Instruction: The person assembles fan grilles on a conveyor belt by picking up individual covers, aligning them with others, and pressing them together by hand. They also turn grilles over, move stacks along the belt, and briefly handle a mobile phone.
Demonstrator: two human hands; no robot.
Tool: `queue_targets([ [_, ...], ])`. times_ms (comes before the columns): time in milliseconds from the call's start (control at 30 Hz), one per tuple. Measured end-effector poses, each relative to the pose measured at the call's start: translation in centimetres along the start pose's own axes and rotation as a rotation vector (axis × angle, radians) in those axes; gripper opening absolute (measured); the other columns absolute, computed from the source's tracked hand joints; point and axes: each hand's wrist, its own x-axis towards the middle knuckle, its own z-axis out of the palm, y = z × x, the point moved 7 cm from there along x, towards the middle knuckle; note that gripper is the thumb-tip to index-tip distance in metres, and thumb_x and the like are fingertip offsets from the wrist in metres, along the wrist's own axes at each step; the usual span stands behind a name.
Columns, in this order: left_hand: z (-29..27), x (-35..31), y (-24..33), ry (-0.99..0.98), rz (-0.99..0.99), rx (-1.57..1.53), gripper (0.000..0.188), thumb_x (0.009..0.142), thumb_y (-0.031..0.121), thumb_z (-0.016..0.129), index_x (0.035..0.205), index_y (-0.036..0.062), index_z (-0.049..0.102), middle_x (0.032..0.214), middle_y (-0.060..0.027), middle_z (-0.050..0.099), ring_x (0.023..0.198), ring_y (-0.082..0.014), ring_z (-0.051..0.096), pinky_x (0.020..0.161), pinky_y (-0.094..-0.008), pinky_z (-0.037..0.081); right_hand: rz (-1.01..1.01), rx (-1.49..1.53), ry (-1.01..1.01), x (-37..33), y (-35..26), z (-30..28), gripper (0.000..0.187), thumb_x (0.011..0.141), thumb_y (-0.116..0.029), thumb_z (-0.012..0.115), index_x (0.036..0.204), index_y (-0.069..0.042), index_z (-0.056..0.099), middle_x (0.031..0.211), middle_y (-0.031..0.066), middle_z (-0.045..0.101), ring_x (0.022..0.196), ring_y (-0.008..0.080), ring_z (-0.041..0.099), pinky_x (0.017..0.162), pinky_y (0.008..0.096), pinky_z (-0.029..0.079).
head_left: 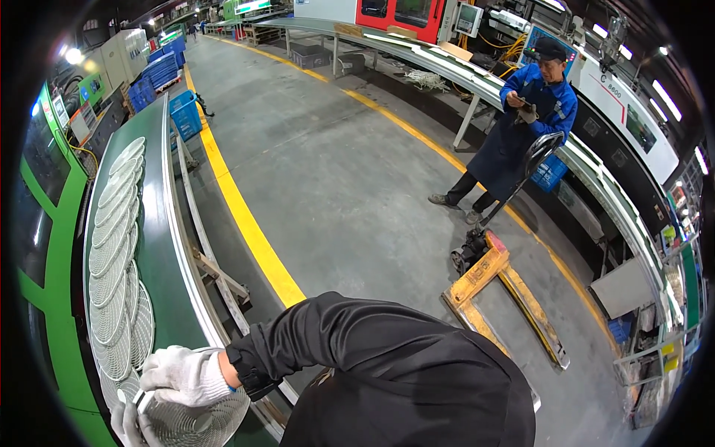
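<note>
At the lower left, my right hand, in a white knitted glove, is closed with its fingertips curled down over a round white grille. A short pale piece shows at those fingertips, too small to make out. My left hand, also gloved and partly cut off by the picture's dark rim, is bent close beside it at the grille's edge. Further up the green conveyor belt, a row of overlapping round white mesh grilles stretches away from my hands.
A green machine stands along the belt's left side. Beyond a yellow floor line is a yellow pallet truck, with a person in blue behind it. A blue crate sits beside the belt; another conveyor curves along the right.
</note>
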Motion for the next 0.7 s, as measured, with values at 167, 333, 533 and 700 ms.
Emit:
queue_targets([
  [167, -0.4, -0.6, -0.7, -0.009, -0.116, 0.007, 0.024, 0.102, 0.015, 0.073, 0.123, 0.0054, 0.079, 0.123, -0.0189, 0.074, 0.116, -0.0353, 0.069, 0.103, -0.0448, 0.054, -0.061, 0.008, 0.024, 0.4, -0.8, 0.8, 0.028, 0.087, -0.016, 0.074, 0.111, -0.002, 0.074, 0.112, 0.0198, 0.069, 0.104, 0.0410, 0.069, 0.089, 0.0478, 0.058],
  [333, -1.3, -0.7, -0.5, -0.027, -0.096, 0.018, 0.023, 0.103, 0.015, 0.072, 0.121, 0.0051, 0.079, 0.124, -0.0163, 0.074, 0.116, -0.0345, 0.068, 0.104, -0.0443, 0.053, -0.019, 0.051, -0.053, 1.7, -0.9, 1.9, 0.023, 0.087, -0.015, 0.074, 0.106, -0.003, 0.076, 0.109, 0.0207, 0.070, 0.102, 0.0412, 0.070, 0.088, 0.0470, 0.059],
  [533, -1.5, -0.4, -0.5, -0.037, -0.128, 0.004, 0.021, 0.104, 0.012, 0.068, 0.121, 0.0057, 0.080, 0.124, -0.0151, 0.075, 0.118, -0.0332, 0.068, 0.106, -0.0442, 0.052, 0.065, -0.009, -0.098, 3.0, 0.2, 3.0, 0.017, 0.089, -0.017, 0.073, 0.102, -0.007, 0.077, 0.108, 0.0211, 0.069, 0.099, 0.0423, 0.069, 0.086, 0.0485, 0.058],
  [700, -1.1, -0.1, -1.0, -0.142, -0.240, -0.016, 0.027, 0.105, 0.014, 0.067, 0.129, 0.0060, 0.077, 0.132, -0.0183, 0.072, 0.121, -0.0324, 0.067, 0.107, -0.0449, 0.051, 0.086, -0.032, -0.111, 3.5, 0.4, 2.7, 0.013, 0.091, -0.018, 0.072, 0.098, -0.008, 0.076, 0.104, 0.0196, 0.068, 0.097, 0.0416, 0.068, 0.086, 0.0489, 0.057],
])
